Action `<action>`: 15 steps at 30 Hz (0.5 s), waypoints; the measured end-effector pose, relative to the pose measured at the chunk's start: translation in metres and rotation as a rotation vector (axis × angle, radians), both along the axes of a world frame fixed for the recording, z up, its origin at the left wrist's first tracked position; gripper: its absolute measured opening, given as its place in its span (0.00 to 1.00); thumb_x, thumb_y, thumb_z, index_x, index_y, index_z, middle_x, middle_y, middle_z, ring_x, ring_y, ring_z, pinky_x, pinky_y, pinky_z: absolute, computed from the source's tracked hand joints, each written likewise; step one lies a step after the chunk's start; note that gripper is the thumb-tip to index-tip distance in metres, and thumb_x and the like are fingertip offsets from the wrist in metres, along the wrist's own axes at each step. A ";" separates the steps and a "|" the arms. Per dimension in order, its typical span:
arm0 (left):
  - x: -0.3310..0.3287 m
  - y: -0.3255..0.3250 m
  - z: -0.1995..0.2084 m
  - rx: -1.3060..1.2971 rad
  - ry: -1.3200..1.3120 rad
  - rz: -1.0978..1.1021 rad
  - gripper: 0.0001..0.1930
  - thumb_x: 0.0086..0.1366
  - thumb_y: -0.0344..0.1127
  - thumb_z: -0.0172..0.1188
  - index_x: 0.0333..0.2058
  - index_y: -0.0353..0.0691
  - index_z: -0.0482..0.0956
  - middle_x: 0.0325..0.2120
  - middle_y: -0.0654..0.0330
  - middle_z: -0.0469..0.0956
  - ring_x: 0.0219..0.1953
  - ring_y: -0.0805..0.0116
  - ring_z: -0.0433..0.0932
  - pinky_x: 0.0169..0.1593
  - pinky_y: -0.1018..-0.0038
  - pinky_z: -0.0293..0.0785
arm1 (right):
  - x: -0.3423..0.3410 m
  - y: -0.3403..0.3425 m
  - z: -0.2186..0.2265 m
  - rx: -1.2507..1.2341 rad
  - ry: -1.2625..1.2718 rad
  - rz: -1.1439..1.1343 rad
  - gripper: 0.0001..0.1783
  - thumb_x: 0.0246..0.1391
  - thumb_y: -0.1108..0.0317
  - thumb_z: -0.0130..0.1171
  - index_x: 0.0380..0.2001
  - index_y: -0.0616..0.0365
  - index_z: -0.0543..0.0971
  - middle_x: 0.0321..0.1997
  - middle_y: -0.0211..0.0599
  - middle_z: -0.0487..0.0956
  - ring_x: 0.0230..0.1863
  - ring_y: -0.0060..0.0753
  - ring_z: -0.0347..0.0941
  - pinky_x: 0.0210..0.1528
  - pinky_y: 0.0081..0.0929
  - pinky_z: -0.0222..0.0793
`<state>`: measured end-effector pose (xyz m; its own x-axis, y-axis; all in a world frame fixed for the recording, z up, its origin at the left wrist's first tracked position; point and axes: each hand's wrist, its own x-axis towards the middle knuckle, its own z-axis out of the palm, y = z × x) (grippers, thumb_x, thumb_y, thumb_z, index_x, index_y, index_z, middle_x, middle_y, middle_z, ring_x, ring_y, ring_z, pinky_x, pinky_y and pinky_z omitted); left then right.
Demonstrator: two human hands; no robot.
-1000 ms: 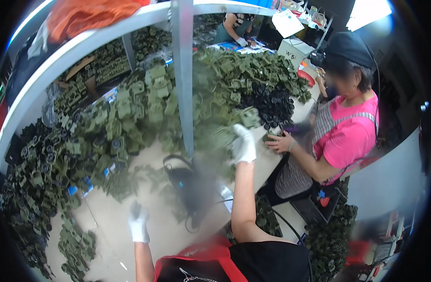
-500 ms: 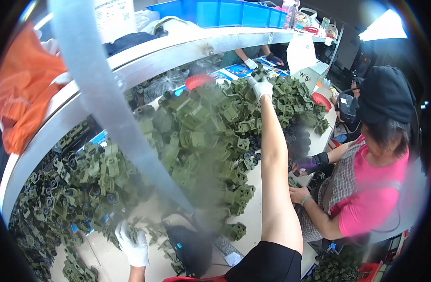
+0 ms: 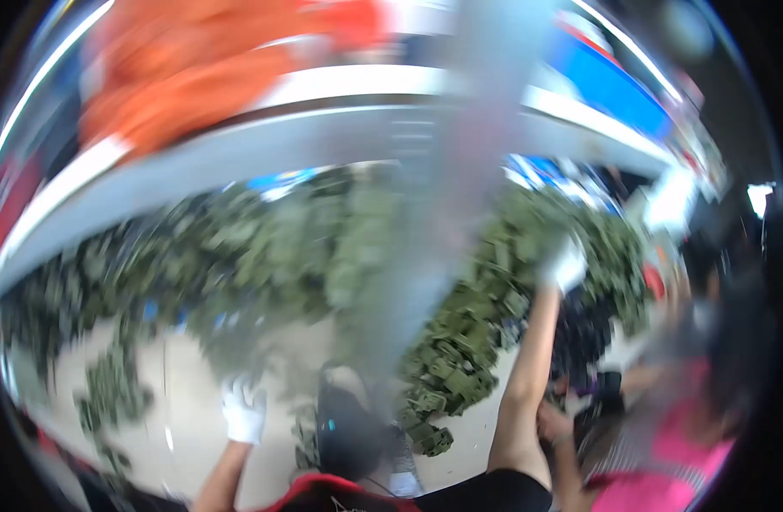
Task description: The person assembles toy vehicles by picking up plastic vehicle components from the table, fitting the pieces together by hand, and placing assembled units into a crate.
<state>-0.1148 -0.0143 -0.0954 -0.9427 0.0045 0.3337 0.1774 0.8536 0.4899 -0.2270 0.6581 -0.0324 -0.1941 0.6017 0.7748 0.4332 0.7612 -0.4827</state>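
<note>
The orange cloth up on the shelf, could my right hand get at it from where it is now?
Probably not directly. The right hand is stretched out over the green parts pile, while the orange cloth lies up left on the shelf, beyond the grey post.

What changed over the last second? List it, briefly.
The right hand stretched from the near edge of the pile of green parts far out across it. The left hand stayed low over the table. The co-worker in pink remains at the right.

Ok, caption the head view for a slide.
Gloved right hand reaches into piled green parts; left hand rests on table.
</note>
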 end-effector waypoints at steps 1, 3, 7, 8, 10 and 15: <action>0.020 -0.031 -0.023 -0.034 -0.111 0.096 0.25 0.51 0.34 0.63 0.50 0.40 0.71 0.51 0.44 0.68 0.52 0.44 0.69 0.52 0.58 0.69 | 0.019 -0.052 0.014 -0.308 0.219 0.108 0.16 0.57 0.63 0.54 0.46 0.56 0.80 0.45 0.42 0.80 0.41 0.38 0.76 0.48 0.34 0.71; 0.067 -0.095 -0.080 -0.177 -0.341 0.321 0.28 0.48 0.36 0.65 0.50 0.42 0.70 0.49 0.44 0.68 0.51 0.45 0.68 0.54 0.58 0.68 | 0.057 -0.122 0.019 -0.224 0.219 0.097 0.16 0.58 0.62 0.56 0.45 0.59 0.80 0.47 0.43 0.80 0.43 0.39 0.76 0.50 0.33 0.70; 0.120 -0.202 -0.088 -0.132 -0.426 0.690 0.23 0.51 0.32 0.57 0.49 0.40 0.72 0.47 0.41 0.69 0.48 0.42 0.69 0.53 0.55 0.68 | 0.120 -0.236 0.047 -0.121 0.745 0.403 0.13 0.54 0.72 0.59 0.44 0.60 0.79 0.44 0.46 0.79 0.42 0.40 0.75 0.49 0.32 0.70; 0.145 -0.239 -0.095 -0.173 -0.432 0.908 0.21 0.52 0.33 0.56 0.47 0.40 0.73 0.46 0.42 0.69 0.48 0.43 0.70 0.52 0.56 0.69 | 0.126 -0.296 0.064 -0.043 0.740 0.344 0.16 0.58 0.65 0.59 0.44 0.65 0.77 0.43 0.44 0.79 0.39 0.39 0.74 0.44 0.35 0.69; 0.174 -0.301 -0.078 -0.149 -0.499 1.215 0.22 0.52 0.36 0.58 0.48 0.42 0.73 0.46 0.44 0.70 0.48 0.46 0.71 0.51 0.58 0.71 | 0.141 -0.368 0.084 0.093 0.731 0.474 0.13 0.61 0.67 0.55 0.44 0.63 0.75 0.38 0.41 0.77 0.36 0.38 0.73 0.40 0.32 0.70; 0.197 -0.439 -0.069 0.011 -0.279 1.543 0.34 0.47 0.48 0.68 0.53 0.44 0.70 0.49 0.46 0.69 0.53 0.48 0.69 0.54 0.59 0.70 | 0.180 -0.504 0.085 0.147 0.586 1.264 0.13 0.61 0.65 0.54 0.45 0.61 0.75 0.38 0.43 0.76 0.34 0.40 0.73 0.37 0.32 0.70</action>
